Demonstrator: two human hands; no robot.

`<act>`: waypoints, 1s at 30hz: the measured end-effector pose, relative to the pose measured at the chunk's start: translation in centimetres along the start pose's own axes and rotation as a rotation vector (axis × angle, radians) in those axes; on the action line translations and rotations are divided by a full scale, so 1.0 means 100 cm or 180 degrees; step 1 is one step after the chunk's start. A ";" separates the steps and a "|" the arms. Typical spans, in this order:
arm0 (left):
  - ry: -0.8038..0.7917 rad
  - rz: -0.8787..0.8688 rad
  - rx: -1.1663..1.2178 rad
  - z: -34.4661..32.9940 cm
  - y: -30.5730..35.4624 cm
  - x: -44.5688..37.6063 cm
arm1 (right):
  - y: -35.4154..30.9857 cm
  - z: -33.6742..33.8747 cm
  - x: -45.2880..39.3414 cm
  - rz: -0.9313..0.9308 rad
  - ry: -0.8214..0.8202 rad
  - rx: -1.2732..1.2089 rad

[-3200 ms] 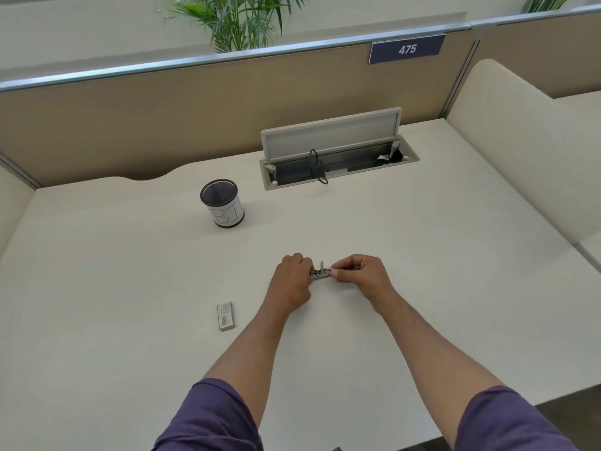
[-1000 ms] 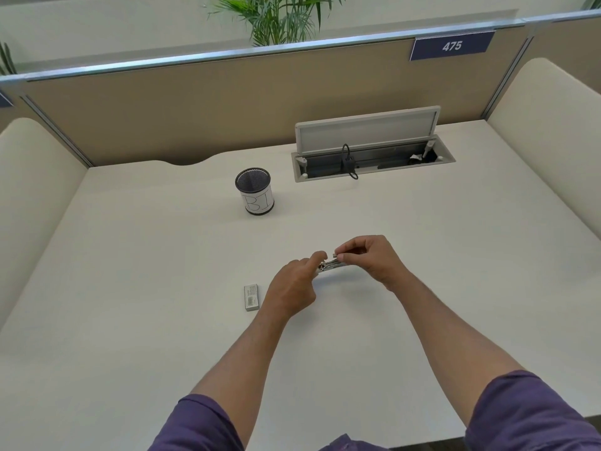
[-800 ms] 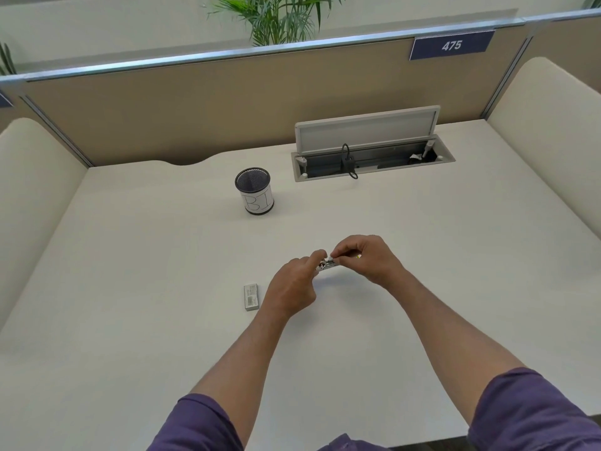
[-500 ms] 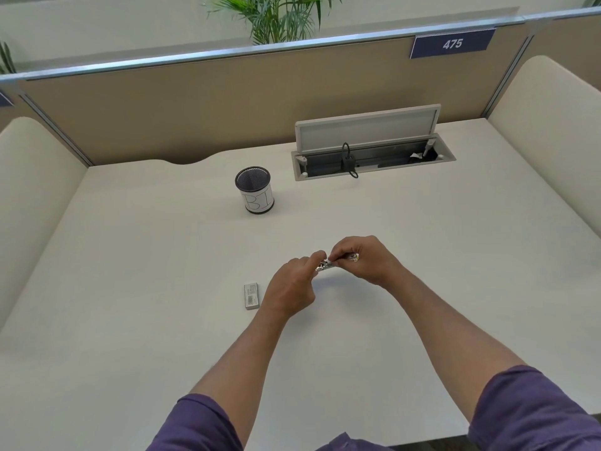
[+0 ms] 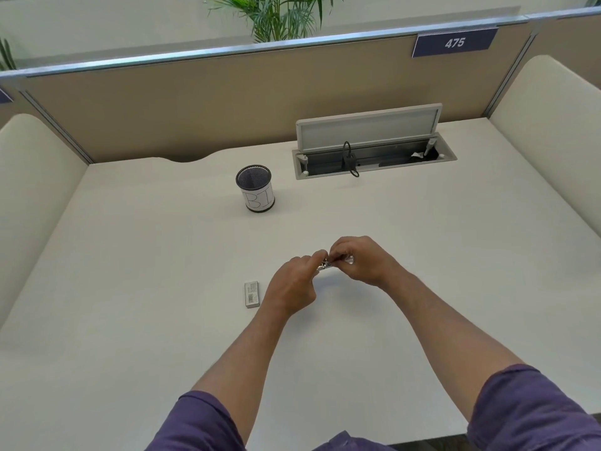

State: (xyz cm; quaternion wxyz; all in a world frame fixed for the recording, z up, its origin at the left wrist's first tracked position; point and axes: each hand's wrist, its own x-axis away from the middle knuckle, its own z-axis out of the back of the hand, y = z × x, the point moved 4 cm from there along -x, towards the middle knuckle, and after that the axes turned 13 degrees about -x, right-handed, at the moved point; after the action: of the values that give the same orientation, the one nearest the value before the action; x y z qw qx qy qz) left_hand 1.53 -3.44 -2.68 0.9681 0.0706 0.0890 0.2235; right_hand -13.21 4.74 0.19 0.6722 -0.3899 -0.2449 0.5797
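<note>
Though tiny, metal bit (image 5: 325, 264) btw 2 hands (image 5: 291, 288) (image 5: 361, 262)

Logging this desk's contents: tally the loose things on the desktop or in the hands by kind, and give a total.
mesh pen cup: 1
small barcoded box: 1
small metal tool: 1
Total: 3

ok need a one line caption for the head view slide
Left hand and right hand pinch a small metal object over a white desk, small box and mesh cup nearby.
</note>
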 end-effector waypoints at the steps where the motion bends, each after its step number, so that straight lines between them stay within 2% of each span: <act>1: -0.0004 -0.0017 -0.0003 0.000 0.000 0.000 | 0.000 0.000 0.000 -0.0004 -0.0018 -0.0005; 9: -0.0068 0.0057 0.0104 0.000 0.000 0.002 | 0.012 0.004 0.004 -0.0103 -0.0021 -0.0003; 13: -0.0027 0.0060 0.0024 -0.001 -0.002 0.003 | 0.016 0.007 0.008 -0.0072 0.0164 0.0087; 22: 0.0104 0.0017 -0.0153 0.001 -0.002 0.001 | 0.016 0.010 0.011 0.0322 0.0541 0.0573; 26: 0.0269 -0.0036 -0.0199 0.000 -0.004 0.000 | 0.033 0.021 0.014 -0.0239 0.1093 0.0463; 30: 0.0450 -0.0110 -0.0458 0.001 -0.002 -0.002 | 0.048 0.020 0.016 -0.1103 0.1204 -0.0583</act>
State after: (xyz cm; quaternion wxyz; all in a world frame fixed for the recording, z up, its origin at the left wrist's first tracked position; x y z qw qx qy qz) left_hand 1.44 -3.76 -2.61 0.9657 -0.0166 0.1420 0.2169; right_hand -17.28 6.88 -2.67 0.7572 -0.5027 -0.2295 0.3483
